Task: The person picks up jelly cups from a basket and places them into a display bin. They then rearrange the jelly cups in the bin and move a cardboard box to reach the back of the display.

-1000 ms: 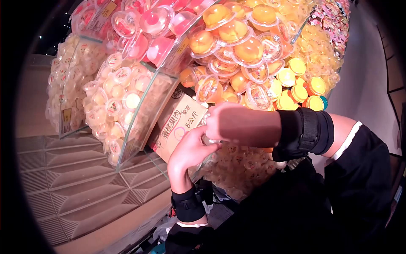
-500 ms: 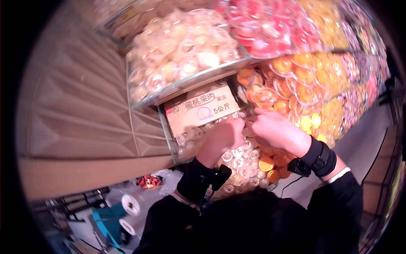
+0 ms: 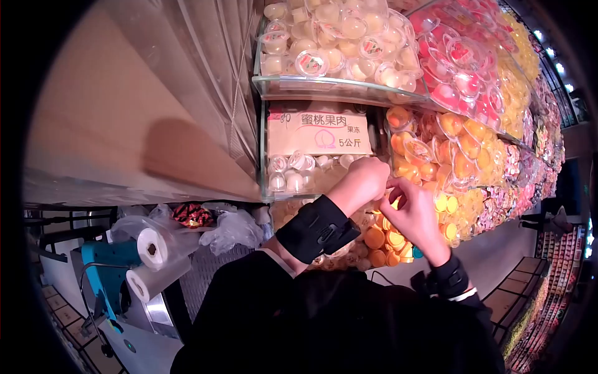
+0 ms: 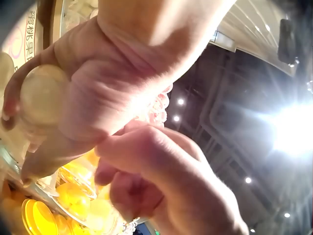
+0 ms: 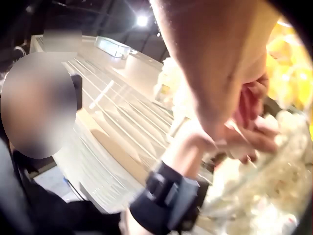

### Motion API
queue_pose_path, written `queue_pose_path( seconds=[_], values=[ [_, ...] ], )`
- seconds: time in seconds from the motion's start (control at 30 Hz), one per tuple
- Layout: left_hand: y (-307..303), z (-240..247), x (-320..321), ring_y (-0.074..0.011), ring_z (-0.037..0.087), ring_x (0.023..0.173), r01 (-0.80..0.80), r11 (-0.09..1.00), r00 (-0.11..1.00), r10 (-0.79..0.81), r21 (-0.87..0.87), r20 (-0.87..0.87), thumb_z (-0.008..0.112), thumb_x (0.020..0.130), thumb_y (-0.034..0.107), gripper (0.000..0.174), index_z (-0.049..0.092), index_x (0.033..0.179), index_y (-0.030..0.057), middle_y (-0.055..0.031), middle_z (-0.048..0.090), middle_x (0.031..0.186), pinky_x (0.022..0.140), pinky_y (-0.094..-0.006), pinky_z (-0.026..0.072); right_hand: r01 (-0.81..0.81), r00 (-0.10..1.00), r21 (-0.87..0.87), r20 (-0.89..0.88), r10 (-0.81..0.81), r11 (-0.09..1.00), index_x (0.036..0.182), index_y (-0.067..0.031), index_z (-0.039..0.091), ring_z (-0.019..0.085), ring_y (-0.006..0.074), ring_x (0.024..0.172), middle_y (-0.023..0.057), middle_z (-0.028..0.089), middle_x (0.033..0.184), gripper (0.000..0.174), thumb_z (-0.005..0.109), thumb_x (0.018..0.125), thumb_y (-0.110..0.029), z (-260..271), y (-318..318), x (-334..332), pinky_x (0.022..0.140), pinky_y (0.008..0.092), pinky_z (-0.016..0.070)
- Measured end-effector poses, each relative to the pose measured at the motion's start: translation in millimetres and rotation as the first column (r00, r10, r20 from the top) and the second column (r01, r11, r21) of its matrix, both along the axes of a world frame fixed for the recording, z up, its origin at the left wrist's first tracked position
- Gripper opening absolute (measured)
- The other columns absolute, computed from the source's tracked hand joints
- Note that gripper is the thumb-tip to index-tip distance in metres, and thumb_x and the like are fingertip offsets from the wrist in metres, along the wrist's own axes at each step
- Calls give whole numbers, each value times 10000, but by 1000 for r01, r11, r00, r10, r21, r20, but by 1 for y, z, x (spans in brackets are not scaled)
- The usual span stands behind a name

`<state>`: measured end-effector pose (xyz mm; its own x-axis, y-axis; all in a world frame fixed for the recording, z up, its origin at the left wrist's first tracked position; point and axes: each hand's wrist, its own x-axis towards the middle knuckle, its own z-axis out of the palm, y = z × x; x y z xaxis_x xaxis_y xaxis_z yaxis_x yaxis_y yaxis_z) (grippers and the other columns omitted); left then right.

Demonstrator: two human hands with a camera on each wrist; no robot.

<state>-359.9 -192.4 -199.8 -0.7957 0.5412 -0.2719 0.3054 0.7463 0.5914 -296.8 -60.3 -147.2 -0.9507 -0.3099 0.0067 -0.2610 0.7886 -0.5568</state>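
My left hand point(image 3: 369, 179) holds a pale, round jelly cup point(image 4: 43, 95), its fingers and thumb around the cup in the left wrist view. In the head view the back of that hand hides the cup. Close on its right, my right hand point(image 3: 412, 215) has bent fingers and a gap inside the thumb. Its fingertips meet the left hand's edge, and I cannot tell whether they pinch anything. Both hands are above loose jelly cups, with orange-lidded cups point(image 3: 375, 238) below and peach-coloured ones point(image 3: 461, 156) beyond.
A cardboard sign point(image 3: 293, 140) stands behind pale cups point(image 3: 294, 181). Clear bin walls point(image 3: 339, 87) separate pale cups point(image 3: 349, 37) from pink ones point(image 3: 464, 56). At left are plastic bag rolls point(image 3: 152, 246), a teal device point(image 3: 112, 265) and a ribbed panel point(image 3: 199, 81).
The head view has swung, shifting bins rightward and revealing more of the bag rolls. Hands stay close together throughout; the right hand's thumb and finger now show a gap.
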Motion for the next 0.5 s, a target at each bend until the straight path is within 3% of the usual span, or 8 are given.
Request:
queue_pose_path(
  seconds=[0.1, 0.2, 0.3, 0.5],
  values=[
    [7, -1, -4, -317, 673, 911, 24, 997, 999, -21, -71, 40, 683, 701, 148, 241, 724, 895, 10, -192, 691, 928, 765, -391, 542, 167, 978, -225, -84, -190, 960, 1077, -10, 557, 563, 198, 677, 100, 574, 840, 454, 753, 687, -134, -50, -4, 28, 621, 325, 482],
    [12, -4, -6, -319, 674, 908, 67, 991, 998, -64, -119, 25, 665, 727, 176, 260, 726, 925, 20, -193, 691, 940, 772, -396, 542, 269, 923, -178, -232, -306, 947, 1151, -6, 502, 538, 250, 830, 112, 493, 946, 608, 811, 655, -174, -65, -26, 40, 719, 361, 467],
    [13, 3, -6, -321, 673, 916, 95, 985, 995, -91, -141, 31, 652, 731, 165, 264, 724, 944, 25, -198, 689, 961, 783, -395, 540, 316, 876, -200, -313, -366, 927, 1138, -5, 509, 543, 274, 836, 119, 489, 942, 622, 831, 641, -196, -78, -31, 33, 714, 368, 469],
    [16, 6, -10, -337, 668, 929, 58, 980, 993, -37, -190, 114, 639, 728, 204, 294, 723, 953, 36, -207, 686, 981, 822, -418, 526, 305, 897, -290, -232, -376, 907, 1049, -14, 569, 536, 263, 864, 127, 501, 931, 538, 835, 618, -196, -75, -21, 20, 747, 360, 469]
  ],
)
